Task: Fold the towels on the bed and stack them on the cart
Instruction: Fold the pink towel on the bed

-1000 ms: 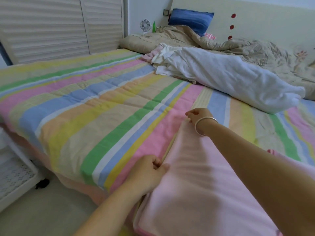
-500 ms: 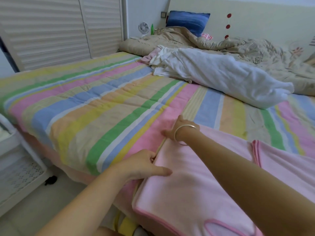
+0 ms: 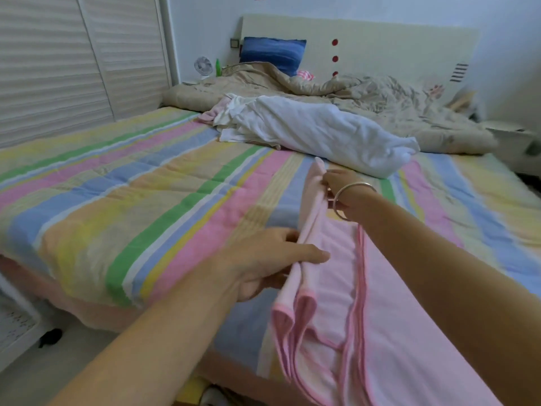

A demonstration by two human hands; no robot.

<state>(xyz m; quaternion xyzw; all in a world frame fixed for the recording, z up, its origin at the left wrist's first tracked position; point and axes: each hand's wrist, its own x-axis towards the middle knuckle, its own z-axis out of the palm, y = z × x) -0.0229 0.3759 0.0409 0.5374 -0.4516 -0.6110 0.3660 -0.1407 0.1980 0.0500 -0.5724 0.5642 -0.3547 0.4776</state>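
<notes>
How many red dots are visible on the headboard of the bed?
3. They stand in one vertical line on the headboard, right of the blue pillow: the top dot, the middle dot, and the lowest dot just above the beige quilt, which may hide more.

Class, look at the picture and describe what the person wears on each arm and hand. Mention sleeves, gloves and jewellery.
No sleeves show on the left forearm or right forearm. The left hand and right hand are ungloved. A thin, round, silver-coloured bangle circles the right wrist. No ring or watch shows.
</notes>
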